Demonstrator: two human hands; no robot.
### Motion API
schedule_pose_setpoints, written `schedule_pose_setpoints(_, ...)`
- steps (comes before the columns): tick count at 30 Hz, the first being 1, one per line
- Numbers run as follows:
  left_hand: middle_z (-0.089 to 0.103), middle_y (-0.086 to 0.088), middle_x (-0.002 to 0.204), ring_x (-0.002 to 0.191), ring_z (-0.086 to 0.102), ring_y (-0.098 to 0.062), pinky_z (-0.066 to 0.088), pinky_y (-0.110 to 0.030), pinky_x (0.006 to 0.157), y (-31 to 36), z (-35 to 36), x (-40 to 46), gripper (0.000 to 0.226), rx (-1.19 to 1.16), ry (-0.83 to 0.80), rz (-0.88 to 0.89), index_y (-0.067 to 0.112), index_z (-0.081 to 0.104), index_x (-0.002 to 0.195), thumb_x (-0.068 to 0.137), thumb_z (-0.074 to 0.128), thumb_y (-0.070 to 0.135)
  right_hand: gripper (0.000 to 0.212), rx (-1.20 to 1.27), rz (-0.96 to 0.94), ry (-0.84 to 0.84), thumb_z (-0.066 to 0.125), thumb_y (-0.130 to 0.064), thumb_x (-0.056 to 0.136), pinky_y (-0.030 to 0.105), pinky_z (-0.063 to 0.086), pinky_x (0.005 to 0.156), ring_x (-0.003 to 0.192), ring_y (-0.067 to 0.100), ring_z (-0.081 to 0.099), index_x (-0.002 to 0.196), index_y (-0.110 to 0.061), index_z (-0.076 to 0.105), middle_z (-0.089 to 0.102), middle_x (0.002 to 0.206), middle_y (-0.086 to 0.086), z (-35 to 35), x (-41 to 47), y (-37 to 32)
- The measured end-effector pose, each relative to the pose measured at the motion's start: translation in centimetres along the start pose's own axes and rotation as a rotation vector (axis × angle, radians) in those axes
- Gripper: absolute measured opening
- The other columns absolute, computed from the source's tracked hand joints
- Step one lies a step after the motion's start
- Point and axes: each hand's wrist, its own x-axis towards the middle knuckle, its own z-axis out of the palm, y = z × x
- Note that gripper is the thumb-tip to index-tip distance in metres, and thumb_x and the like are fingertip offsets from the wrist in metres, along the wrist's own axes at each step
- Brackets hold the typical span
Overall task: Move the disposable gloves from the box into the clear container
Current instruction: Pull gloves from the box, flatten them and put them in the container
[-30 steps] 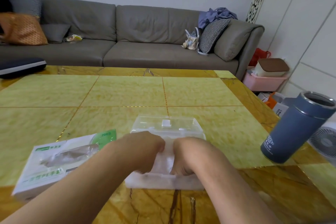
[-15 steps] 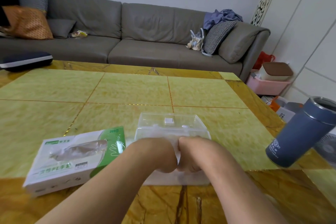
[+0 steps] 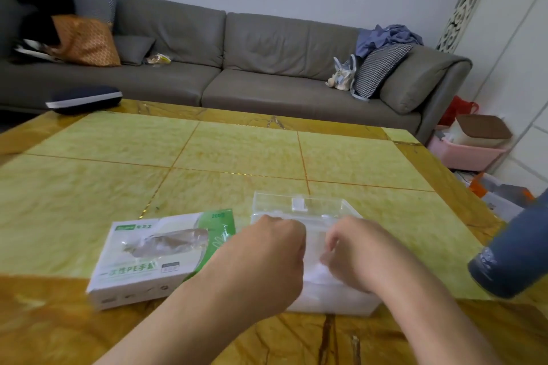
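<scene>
— Gloves (image 3: 317, 271) sit stuffed in our clear container (image 3: 299, 206), beside the glove box (image 3: 154, 258)?
— Yes. Our left hand (image 3: 267, 258) and right hand (image 3: 355, 255), touching before, have parted, fingers curled onto the gloves.

Two hands are being shown: one left hand (image 3: 268, 258) and one right hand (image 3: 360, 255). One clear container (image 3: 299, 207) and one glove box (image 3: 154, 258) are being counted on one table (image 3: 237, 151). The gloves (image 3: 315, 272) inside the container are being seen only as a white mass; their number cannot be told. One blue tumbler (image 3: 513, 258) is being counted at the right edge. One sofa (image 3: 267, 68) is being counted behind the table, with one orange cushion (image 3: 86, 40) and one checked cushion (image 3: 378, 68) lying on it. One pink bin (image 3: 465, 152) is being counted on the floor.
</scene>
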Motion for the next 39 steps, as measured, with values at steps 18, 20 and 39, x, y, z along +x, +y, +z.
schedule_pose_setpoints(18, 0.063, 0.013, 0.078, 0.068, 0.062, -0.006, 0.052, -0.025, 0.055, -16.3, -1.9, -2.3, 0.014, 0.136, 0.201, -0.389, 0.031, 0.065, 0.076, 0.088, 0.068, 0.022, 0.04, -0.045, -0.777, 0.182, 0.053, -0.013, 0.087, 0.032, 0.037, 0.114, 0.116, 0.022, 0.049, 0.125, -0.021, 0.066, 0.061, 0.117, -0.004, 5.4, -4.4, -11.1)
schedule_pose_setpoints(20, 0.06, 0.013, 0.08, 0.068, 0.059, -0.005, 0.043, -0.021, 0.05, -16.2, -1.9, -2.2, 0.014, 0.165, 0.193, -0.374, 0.031, 0.062, 0.08, 0.092, 0.064, 0.025, 0.041, -0.007, -0.779, 0.189, 0.053, -0.014, 0.092, 0.03, 0.039, 0.109, 0.119, 0.02, 0.045, 0.13, -0.024, 0.063, 0.058, 0.124, -0.007, 5.3, -4.3, -11.1)
schedule_pose_setpoints(39, 0.06, 0.01, 0.091, 0.074, 0.052, -0.008, 0.039, -0.023, 0.06, -14.3, -2.4, -2.4, 0.019, -0.065, 0.184, -0.217, 0.027, 0.046, 0.088, 0.107, 0.048, 0.026, 0.039, 0.035, -0.771, 0.198, 0.052, -0.014, 0.095, 0.026, 0.039, 0.106, 0.121, 0.019, 0.044, 0.132, -0.023, 0.058, 0.054, 0.128, -0.006, 5.3, -5.0, -11.1)
